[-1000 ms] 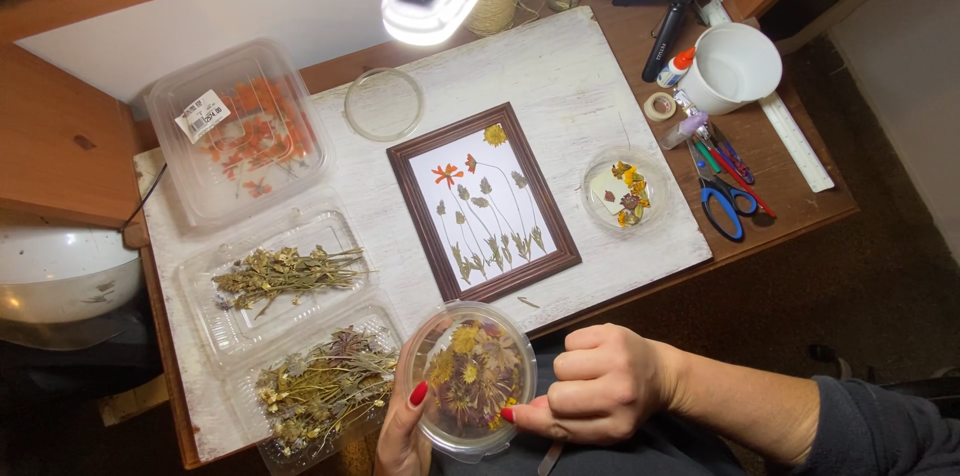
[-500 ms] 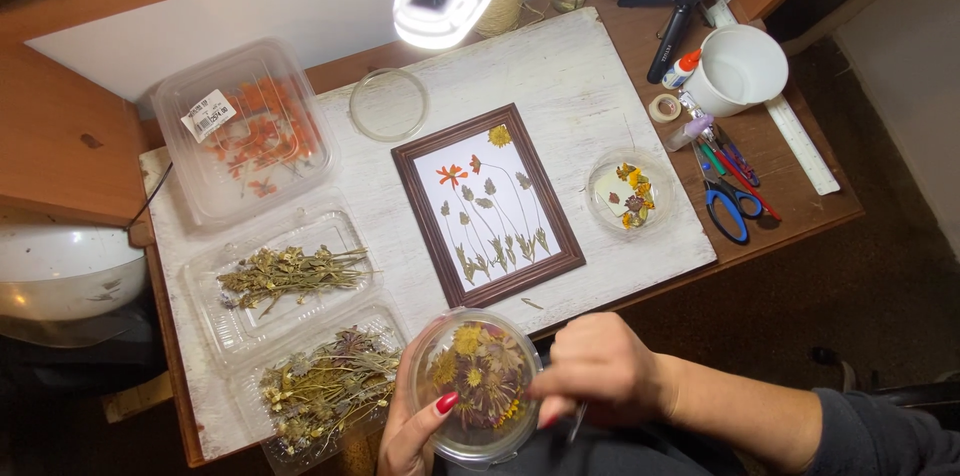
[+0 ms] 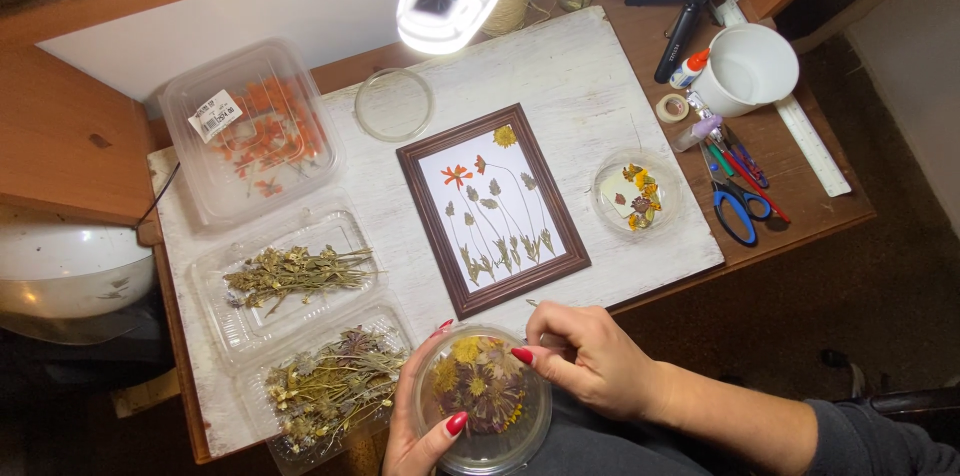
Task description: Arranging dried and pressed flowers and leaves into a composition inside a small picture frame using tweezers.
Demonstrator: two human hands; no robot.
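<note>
Right hand (image 3: pixel 590 361): fingers pinched over the round dish of dried flowers (image 3: pixel 483 396), shifted back from deeper inside; catch unclear. Left hand (image 3: pixel 420 426) cups dish at worktop (image 3: pixel 600 66) edge, unchanged.

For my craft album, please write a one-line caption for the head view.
Left hand holds a round clear dish of dried flowers while right hand reaches in, beside a framed pressed-flower picture.
</note>
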